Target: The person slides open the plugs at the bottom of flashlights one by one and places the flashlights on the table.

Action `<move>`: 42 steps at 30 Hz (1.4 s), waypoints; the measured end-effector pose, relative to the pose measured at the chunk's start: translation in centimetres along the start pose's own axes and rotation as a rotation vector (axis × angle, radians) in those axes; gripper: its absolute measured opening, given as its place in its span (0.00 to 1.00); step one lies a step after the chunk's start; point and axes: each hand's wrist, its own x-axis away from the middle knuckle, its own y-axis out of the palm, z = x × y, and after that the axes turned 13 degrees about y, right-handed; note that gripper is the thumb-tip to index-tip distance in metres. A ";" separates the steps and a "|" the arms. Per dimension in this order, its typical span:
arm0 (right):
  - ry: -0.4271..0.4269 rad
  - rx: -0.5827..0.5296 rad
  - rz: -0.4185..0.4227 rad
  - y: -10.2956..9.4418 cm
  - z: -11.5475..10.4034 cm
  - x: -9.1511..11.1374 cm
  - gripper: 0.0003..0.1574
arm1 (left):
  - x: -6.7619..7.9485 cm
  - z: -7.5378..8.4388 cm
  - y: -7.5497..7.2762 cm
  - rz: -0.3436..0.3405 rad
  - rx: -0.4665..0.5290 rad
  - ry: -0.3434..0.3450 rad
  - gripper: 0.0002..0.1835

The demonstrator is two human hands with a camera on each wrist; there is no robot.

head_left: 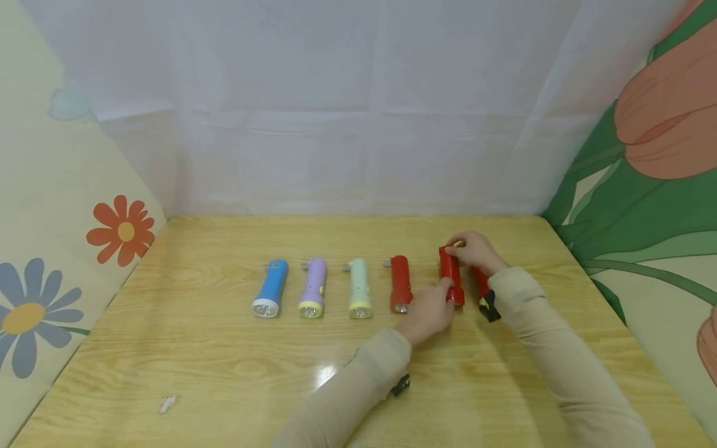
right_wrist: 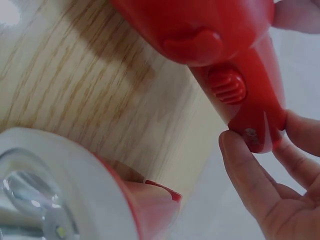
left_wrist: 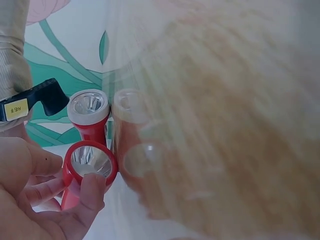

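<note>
A red flashlight point(head_left: 450, 272) lies on the wooden table, held by both hands. My left hand point(head_left: 428, 312) grips its lens end, with the thumb against the rim in the left wrist view. At the tail end, the fingers of my right hand point(head_left: 476, 252) pinch the red body; a ridged switch point(right_wrist: 227, 86) shows there in the right wrist view. Just right of it, another red flashlight point(head_left: 482, 283), with a white head point(left_wrist: 89, 107) in the left wrist view, is partly hidden by the right wrist.
To the left stand in a row a third red flashlight point(head_left: 400, 280), a mint green one point(head_left: 359, 283), a purple one point(head_left: 315, 280) and a blue one point(head_left: 273, 280). Their lenses face the near side. A pale mark point(head_left: 167, 404) is on the table's front left. White cloth point(head_left: 358, 124) hangs behind.
</note>
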 end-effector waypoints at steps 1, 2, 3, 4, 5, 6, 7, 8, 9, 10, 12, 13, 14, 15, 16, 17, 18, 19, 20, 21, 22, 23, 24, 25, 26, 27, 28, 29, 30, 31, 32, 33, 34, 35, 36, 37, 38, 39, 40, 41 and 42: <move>-0.001 -0.001 0.005 0.0 0.0 0.0 0.15 | 0.0 0.0 0.0 0.003 0.000 0.002 0.15; -0.003 0.006 0.013 -0.1 0.0 0.1 0.15 | 0.0 0.0 -0.1 0.007 0.001 0.003 0.15; -0.009 0.012 0.020 -0.1 -0.1 0.2 0.15 | 0.0 0.0 -0.1 0.011 0.001 0.006 0.15; -0.015 0.017 0.028 -0.2 -0.1 0.3 0.16 | 0.0 0.0 -0.1 0.013 0.003 0.008 0.15; -0.017 0.018 0.031 -0.2 -0.1 0.4 0.16 | 0.0 0.0 -0.2 0.015 0.005 0.009 0.14; -0.025 0.017 0.040 -0.3 -0.1 0.5 0.16 | 0.0 0.0 -0.2 0.018 0.004 0.012 0.14; -0.034 0.019 0.052 -0.3 -0.1 0.6 0.15 | 0.0 0.0 -0.2 0.019 0.003 0.014 0.14; -0.046 0.022 0.065 -0.3 -0.2 0.7 0.15 | 0.0 -0.1 -0.1 0.021 0.003 0.016 0.14; -0.058 0.017 0.075 -0.3 -0.1 0.8 0.15 | 0.0 -0.1 -0.1 0.020 0.006 0.016 0.15; -0.073 0.019 0.091 -0.3 -0.1 0.9 0.15 | 0.0 -0.1 -0.1 0.022 0.010 0.016 0.15; -0.101 0.027 0.120 -0.3 -0.1 1.1 0.14 | 0.0 -0.1 0.0 0.026 0.013 0.017 0.16; -0.113 0.033 0.130 -0.2 -0.1 1.2 0.14 | 0.0 -0.2 0.1 0.028 0.015 0.015 0.16; -0.125 0.035 0.141 -0.2 0.0 1.2 0.14 | 0.0 -0.2 0.1 0.029 0.016 0.013 0.16; -0.135 0.040 0.153 -0.1 0.0 1.3 0.13 | 0.1 -0.2 0.2 0.031 0.023 0.009 0.17; -0.147 0.046 0.166 -0.1 0.1 1.3 0.13 | 0.0 -0.2 0.2 0.034 0.030 0.002 0.17; -0.156 0.048 0.177 -0.1 0.1 1.4 0.13 | 0.0 -0.1 0.3 0.037 0.039 -0.006 0.17; -0.165 0.050 0.188 -0.1 0.2 1.4 0.13 | -0.1 -0.2 0.3 0.041 0.048 -0.016 0.17; -0.175 0.053 0.202 -0.1 0.2 1.5 0.12 | -0.1 -0.2 0.4 0.047 0.065 -0.029 0.17; -0.183 0.056 0.218 -0.1 0.3 1.5 0.12 | -0.2 -0.2 0.5 0.055 0.077 -0.041 0.17; -0.190 0.058 0.232 -0.1 0.3 1.6 0.12 | -0.2 -0.2 0.6 0.065 0.092 -0.053 0.17; -0.198 0.056 0.244 0.0 0.3 1.6 0.12 | -0.3 -0.2 0.6 0.075 0.106 -0.065 0.17; -0.201 0.050 0.250 0.0 0.3 1.7 0.11 | -0.4 -0.2 0.7 0.085 0.122 -0.072 0.18; -0.207 0.044 0.255 0.0 0.3 1.8 0.11 | -0.4 -0.3 0.7 0.095 0.136 -0.076 0.18; -0.210 0.036 0.259 0.1 0.2 1.8 0.11 | -0.4 -0.3 0.7 0.103 0.147 -0.077 0.18; -0.213 0.028 0.261 0.1 0.2 1.9 0.11 | -0.5 -0.3 0.7 0.111 0.156 -0.077 0.18; -0.216 0.022 0.263 0.2 0.2 1.9 0.12 | -0.5 -0.4 0.7 0.115 0.169 -0.075 0.18; -0.215 0.018 0.263 0.2 0.1 2.0 0.12 | -0.5 -0.4 0.6 0.119 0.176 -0.073 0.18; -0.213 0.015 0.263 0.2 0.1 2.0 0.12 | -0.6 -0.5 0.5 0.119 0.181 -0.070 0.18; -0.213 0.014 0.265 0.3 0.1 2.1 0.13 | -0.6 -0.5 0.5 0.118 0.181 -0.068 0.18; -0.210 0.014 0.267 0.3 0.1 2.1 0.13 | -0.7 -0.5 0.4 0.115 0.180 -0.069 0.17; -0.206 0.016 0.269 0.3 0.0 2.2 0.14 | -0.8 -0.6 0.4 0.112 0.175 -0.068 0.17; -0.201 0.015 0.269 0.3 0.0 2.2 0.15 | -0.8 -0.6 0.4 0.108 0.167 -0.069 0.18; -0.198 0.014 0.269 0.3 0.0 2.3 0.15 | -0.9 -0.6 0.4 0.104 0.161 -0.072 0.18; -0.198 0.014 0.269 0.3 0.0 2.3 0.16 | -1.0 -0.6 0.4 0.098 0.158 -0.077 0.18; -0.200 0.015 0.270 0.4 0.0 2.4 0.16 | -1.0 -0.6 0.5 0.091 0.155 -0.084 0.19; -0.202 0.018 0.274 0.4 0.0 2.4 0.16 | -1.1 -0.6 0.5 0.086 0.154 -0.090 0.19; -0.203 0.021 0.277 0.4 -0.1 2.5 0.16 | -1.2 -0.6 0.6 0.081 0.154 -0.097 0.19; -0.206 0.022 0.283 0.4 -0.1 2.6 0.16 | -1.2 -0.6 0.6 0.073 0.156 -0.103 0.19; -0.208 0.025 0.289 0.4 -0.1 2.6 0.15 | -1.2 -0.6 0.7 0.066 0.160 -0.108 0.19; -0.207 0.026 0.294 0.3 -0.1 2.7 0.15 | -1.3 -0.5 0.7 0.060 0.161 -0.112 0.18; -0.206 0.027 0.298 0.3 -0.1 2.8 0.15 | -1.3 -0.5 0.7 0.055 0.162 -0.116 0.18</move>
